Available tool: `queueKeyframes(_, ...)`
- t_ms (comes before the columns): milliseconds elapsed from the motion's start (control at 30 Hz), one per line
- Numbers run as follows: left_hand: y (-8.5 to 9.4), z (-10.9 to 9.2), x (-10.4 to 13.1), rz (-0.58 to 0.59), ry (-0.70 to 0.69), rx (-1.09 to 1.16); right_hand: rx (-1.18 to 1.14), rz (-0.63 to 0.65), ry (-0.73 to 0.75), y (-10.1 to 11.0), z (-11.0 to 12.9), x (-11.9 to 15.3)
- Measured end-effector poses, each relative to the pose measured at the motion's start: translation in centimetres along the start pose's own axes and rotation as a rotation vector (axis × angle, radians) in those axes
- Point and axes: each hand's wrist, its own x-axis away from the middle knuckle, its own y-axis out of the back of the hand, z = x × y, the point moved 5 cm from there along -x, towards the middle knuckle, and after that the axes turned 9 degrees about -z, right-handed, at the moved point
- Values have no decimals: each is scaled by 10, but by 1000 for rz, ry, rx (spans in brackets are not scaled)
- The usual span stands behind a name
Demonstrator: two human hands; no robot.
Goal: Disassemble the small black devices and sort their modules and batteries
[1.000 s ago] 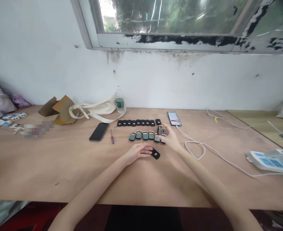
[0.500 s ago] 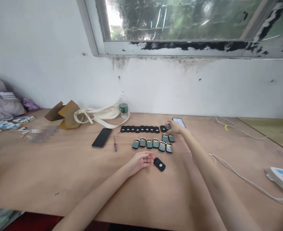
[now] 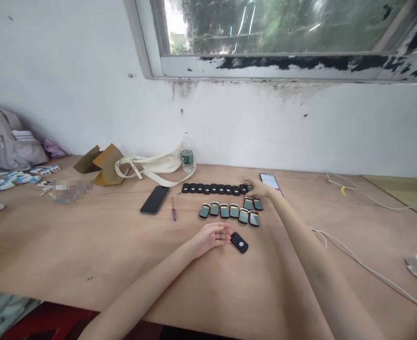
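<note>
My left hand [image 3: 211, 239] lies on the table, fingers stretched out and holding nothing. Its fingertips are at the edge of a single black key fob [image 3: 240, 242] with a white oval mark. Farther off, my right hand [image 3: 258, 190] has its fingers around a grey-faced key fob [image 3: 250, 188] at the right end of a row of black key fobs [image 3: 214, 188]; the hand partly covers that piece. Between the hands lie several more key fobs [image 3: 224, 210] with grey-green faces, bright tops and yellow strips, two of them [image 3: 258, 204] set a little farther back.
Left of the fobs are a small screwdriver [image 3: 174, 210] and a dark phone [image 3: 155, 200]. A lit phone [image 3: 270, 182] lies beyond my right hand. A water bottle [image 3: 187, 157], white bag [image 3: 155, 166] and paper bag [image 3: 109, 165] stand behind. White cables [image 3: 353, 255] cross the right side.
My right hand has slid the end fobs leftward, so the gap in the back row has closed. The left hand stays in place. The view has shifted slightly.
</note>
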Motion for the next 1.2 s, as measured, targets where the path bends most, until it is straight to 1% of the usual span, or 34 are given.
queueKeyframes(133,-1,-1,1,-20,-2,-4,-51,27,37,-4,3,-1)
queueKeyframes(333,-1,-1,1,-7,-14,-14,-77,66,24,-12,1,-2)
queueKeyframes(433,1,0,-2,-38,-77,-73,-55,51,58,-9,1,1)
queueKeyframes(500,1,-1,-2,-99,-207,-219,-24,33,86,-5,0,3)
queueKeyframes(567,-4,-6,2,-147,-432,-472,6,25,92,-1,-3,6)
queueKeyframes(633,-16,-9,12,-139,-685,-764,22,25,77,2,-8,8)
queueKeyframes(667,-23,-8,17,-117,-788,-895,31,25,69,4,-11,9)
queueKeyframes(700,-30,-6,22,-82,-862,-1014,41,24,61,5,-14,9)
queueKeyframes(733,-37,-3,26,-45,-910,-1121,51,21,54,6,-16,10)
queueKeyframes(800,-47,5,32,22,-951,-1303,72,13,43,9,-20,11)
queueKeyframes(867,-52,13,34,53,-966,-1427,92,4,38,11,-23,13)
queueKeyframes(900,-53,16,33,51,-972,-1461,101,0,36,12,-23,14)
queueKeyframes(967,-52,21,31,27,-987,-1470,118,-7,34,13,-24,16)
queueKeyframes(1067,-49,23,27,11,-1013,-1383,139,-18,30,13,-23,20)
queueKeyframes(1133,-51,18,22,23,-1027,-1297,146,-28,30,13,-22,22)
queueKeyframes(1200,-57,3,12,13,-1038,-1202,146,-38,29,11,-21,24)
